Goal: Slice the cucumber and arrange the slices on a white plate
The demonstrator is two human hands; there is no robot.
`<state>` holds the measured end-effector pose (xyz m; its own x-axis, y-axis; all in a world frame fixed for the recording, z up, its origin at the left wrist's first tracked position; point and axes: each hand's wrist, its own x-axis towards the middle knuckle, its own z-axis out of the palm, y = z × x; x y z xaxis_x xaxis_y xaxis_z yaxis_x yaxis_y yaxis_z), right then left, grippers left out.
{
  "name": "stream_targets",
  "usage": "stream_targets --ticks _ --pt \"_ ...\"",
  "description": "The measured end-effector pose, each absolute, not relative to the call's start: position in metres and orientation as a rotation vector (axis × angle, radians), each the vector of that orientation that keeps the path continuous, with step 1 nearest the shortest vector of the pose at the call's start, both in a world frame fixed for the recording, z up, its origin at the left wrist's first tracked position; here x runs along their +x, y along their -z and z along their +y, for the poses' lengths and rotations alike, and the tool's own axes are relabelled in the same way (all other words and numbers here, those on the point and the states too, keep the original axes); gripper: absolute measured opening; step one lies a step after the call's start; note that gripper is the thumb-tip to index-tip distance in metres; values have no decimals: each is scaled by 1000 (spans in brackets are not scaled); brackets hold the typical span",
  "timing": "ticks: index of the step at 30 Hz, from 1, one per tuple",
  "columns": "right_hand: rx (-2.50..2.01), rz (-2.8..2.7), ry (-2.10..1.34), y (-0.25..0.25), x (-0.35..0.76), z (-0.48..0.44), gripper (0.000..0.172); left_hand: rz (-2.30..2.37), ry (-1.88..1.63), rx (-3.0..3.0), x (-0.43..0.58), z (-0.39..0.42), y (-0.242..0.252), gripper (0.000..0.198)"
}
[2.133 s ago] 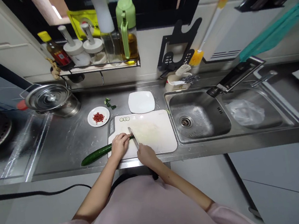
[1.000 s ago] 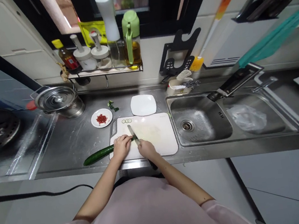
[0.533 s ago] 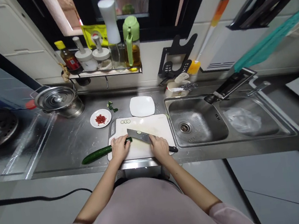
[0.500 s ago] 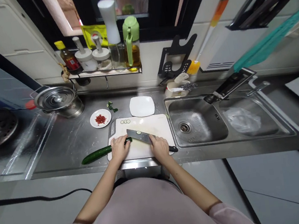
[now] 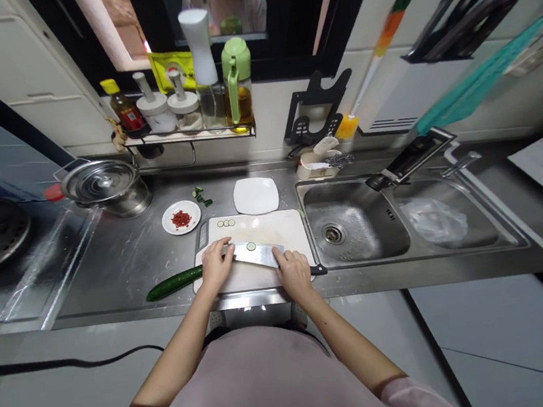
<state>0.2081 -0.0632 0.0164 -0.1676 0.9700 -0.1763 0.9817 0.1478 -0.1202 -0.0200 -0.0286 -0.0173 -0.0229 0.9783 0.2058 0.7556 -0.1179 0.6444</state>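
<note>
Leftward, the cucumber [image 5: 174, 284] juts beyond the cutting board [image 5: 282, 229].

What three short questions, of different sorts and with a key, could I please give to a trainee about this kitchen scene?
1. What does the right hand hold?
2. Look at the red pieces. True or false: they lie in the sink.
3. How many slices lie in the row near the far edge of the cutting board? A: two; B: three; C: six.

Key: 1. The knife. 2. False, they lie on the round plate. 3. B.
</note>
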Motion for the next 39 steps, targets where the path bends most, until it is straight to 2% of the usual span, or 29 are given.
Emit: stream_targets --ticks 10,17,25,39 --pt "1995 2461 65 -4 221 -78 46 1715 -495 2000 24 -24 -12 24" --pt "1997 2412 90 -2 228 -78 46 1654 -544 1870 33 -12 -11 14" --pt "2059 2328 152 -1 235 -73 46 2010 -606 1525 11 37 11 14" --pt "2130 2314 205 1 244 -63 45 2075 -436 1677 5 91 42 20"
